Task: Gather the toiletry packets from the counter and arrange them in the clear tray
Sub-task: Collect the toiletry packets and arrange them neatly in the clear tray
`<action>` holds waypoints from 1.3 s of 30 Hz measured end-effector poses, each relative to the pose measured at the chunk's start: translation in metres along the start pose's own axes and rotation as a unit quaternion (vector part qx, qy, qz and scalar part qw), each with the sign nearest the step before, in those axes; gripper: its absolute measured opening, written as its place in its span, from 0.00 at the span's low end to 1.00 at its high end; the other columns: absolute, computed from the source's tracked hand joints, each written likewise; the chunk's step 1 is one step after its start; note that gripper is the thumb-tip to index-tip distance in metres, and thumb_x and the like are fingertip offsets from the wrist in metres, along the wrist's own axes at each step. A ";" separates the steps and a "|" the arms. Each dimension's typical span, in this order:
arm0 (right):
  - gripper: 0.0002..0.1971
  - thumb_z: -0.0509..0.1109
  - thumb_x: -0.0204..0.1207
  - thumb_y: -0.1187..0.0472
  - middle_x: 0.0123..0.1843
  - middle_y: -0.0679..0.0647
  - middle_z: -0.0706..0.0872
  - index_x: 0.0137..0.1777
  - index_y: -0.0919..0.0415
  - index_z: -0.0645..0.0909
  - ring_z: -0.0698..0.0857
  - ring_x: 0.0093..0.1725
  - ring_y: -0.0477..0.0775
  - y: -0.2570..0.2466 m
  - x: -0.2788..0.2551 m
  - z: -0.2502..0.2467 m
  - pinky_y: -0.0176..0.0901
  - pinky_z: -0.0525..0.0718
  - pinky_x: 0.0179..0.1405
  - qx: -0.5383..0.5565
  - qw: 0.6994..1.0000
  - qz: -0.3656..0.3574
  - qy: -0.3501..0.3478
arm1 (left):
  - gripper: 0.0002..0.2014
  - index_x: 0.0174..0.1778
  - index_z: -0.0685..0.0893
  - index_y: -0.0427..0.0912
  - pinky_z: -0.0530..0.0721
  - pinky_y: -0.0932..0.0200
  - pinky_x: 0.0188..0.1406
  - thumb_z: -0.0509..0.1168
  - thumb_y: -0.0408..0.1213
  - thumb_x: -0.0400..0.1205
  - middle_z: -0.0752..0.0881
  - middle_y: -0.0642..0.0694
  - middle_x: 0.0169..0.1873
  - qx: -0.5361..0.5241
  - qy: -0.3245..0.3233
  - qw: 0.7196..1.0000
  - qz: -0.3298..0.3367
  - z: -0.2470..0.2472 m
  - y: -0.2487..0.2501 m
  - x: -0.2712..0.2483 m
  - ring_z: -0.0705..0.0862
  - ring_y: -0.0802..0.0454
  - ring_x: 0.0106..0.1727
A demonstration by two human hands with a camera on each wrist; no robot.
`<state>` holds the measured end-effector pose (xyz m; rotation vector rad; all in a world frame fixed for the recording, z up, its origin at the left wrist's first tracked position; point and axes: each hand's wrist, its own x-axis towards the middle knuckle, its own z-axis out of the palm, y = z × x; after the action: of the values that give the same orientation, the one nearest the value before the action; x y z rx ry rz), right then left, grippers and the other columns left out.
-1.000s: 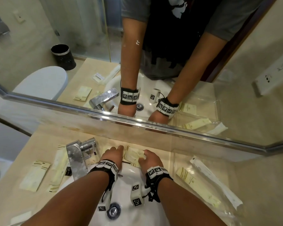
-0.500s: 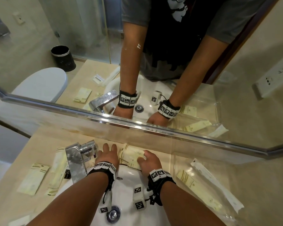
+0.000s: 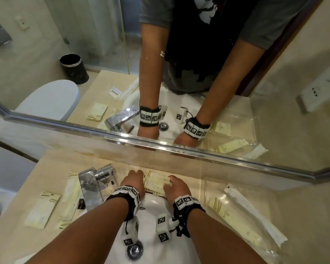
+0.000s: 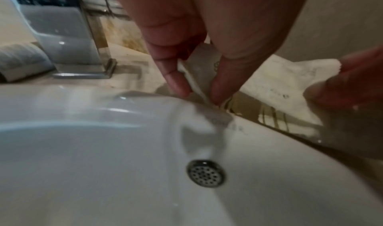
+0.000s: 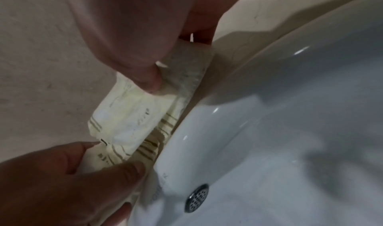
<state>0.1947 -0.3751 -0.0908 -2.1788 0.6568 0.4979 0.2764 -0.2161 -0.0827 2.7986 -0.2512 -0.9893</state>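
A small stack of cream toiletry packets [image 3: 157, 183] with gold stripes lies on the counter behind the basin. My left hand [image 3: 134, 181] pinches its left end between thumb and fingers [image 4: 221, 88]. The right hand [image 3: 176, 185] grips its right end, thumb [image 5: 148, 80] on top. The same stack of packets [image 5: 132, 113] lies against the basin's rim. To the right stands the clear tray [image 3: 215, 189], holding a cream packet [image 3: 234, 220] and a long white packet [image 3: 253, 212]. More cream packets [image 3: 43, 211] lie left of the faucet.
A chrome faucet [image 3: 91, 185] stands just left of my left hand. The white basin [image 3: 151, 208] with its drain [image 3: 134, 249] lies under my wrists. A mirror and its metal frame [image 3: 179, 149] rise close behind the counter.
Both hands have stayed behind the basin and closed in on the packets, drawing them into a tighter stack between them. The left hand shifted slightly along the back edge.
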 end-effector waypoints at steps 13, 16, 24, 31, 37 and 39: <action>0.10 0.62 0.80 0.55 0.50 0.53 0.89 0.56 0.55 0.81 0.88 0.46 0.54 0.003 -0.058 -0.040 0.52 0.89 0.51 0.123 0.987 -0.008 0.101 | 0.24 0.70 0.75 0.52 0.88 0.55 0.45 0.62 0.29 0.78 0.87 0.42 0.51 -0.141 0.056 0.988 0.019 -0.027 0.005 -0.065 0.88 0.44 0.45; 0.12 0.63 0.70 0.52 0.37 0.54 0.87 0.44 0.60 0.81 0.84 0.36 0.54 0.004 -0.079 -0.049 0.57 0.86 0.41 0.173 0.978 -0.029 0.114 | 0.20 0.63 0.78 0.51 0.92 0.51 0.34 0.68 0.30 0.77 0.86 0.43 0.44 -0.196 0.065 0.978 0.023 -0.036 0.005 -0.091 0.90 0.45 0.37; 0.11 0.63 0.75 0.54 0.40 0.50 0.84 0.49 0.58 0.85 0.82 0.39 0.52 -0.008 -0.140 -0.063 0.42 0.77 0.38 0.062 0.996 -0.047 0.049 | 0.18 0.54 0.83 0.54 0.90 0.33 0.40 0.67 0.26 0.76 0.89 0.41 0.46 -0.328 0.026 0.934 0.139 -0.036 0.018 -0.160 0.90 0.34 0.43; 0.09 0.62 0.77 0.54 0.35 0.52 0.78 0.37 0.55 0.70 0.77 0.34 0.54 -0.010 -0.175 -0.065 0.45 0.69 0.30 -0.020 0.995 -0.051 0.086 | 0.23 0.63 0.82 0.42 0.91 0.44 0.40 0.61 0.20 0.74 0.88 0.38 0.41 -0.407 -0.025 0.900 0.156 -0.034 0.030 -0.205 0.89 0.40 0.39; 0.06 0.61 0.76 0.58 0.38 0.53 0.82 0.38 0.56 0.74 0.81 0.37 0.55 -0.009 -0.194 -0.067 0.44 0.74 0.33 -0.027 0.993 -0.066 0.093 | 0.21 0.66 0.78 0.43 0.88 0.52 0.37 0.74 0.41 0.79 0.88 0.36 0.50 -0.460 -0.036 0.875 0.146 -0.027 0.038 -0.231 0.88 0.43 0.41; 0.08 0.61 0.78 0.59 0.38 0.53 0.81 0.37 0.56 0.72 0.79 0.37 0.54 -0.008 -0.197 -0.065 0.44 0.73 0.33 -0.032 0.992 -0.074 0.092 | 0.22 0.64 0.81 0.41 0.90 0.51 0.40 0.75 0.47 0.78 0.89 0.36 0.52 -0.450 -0.028 0.879 0.156 -0.023 0.041 -0.237 0.89 0.45 0.43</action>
<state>0.0525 -0.3639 0.0605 -2.3324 0.5763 0.2454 0.1051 -0.2037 0.0873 1.8150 -0.1736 -0.8125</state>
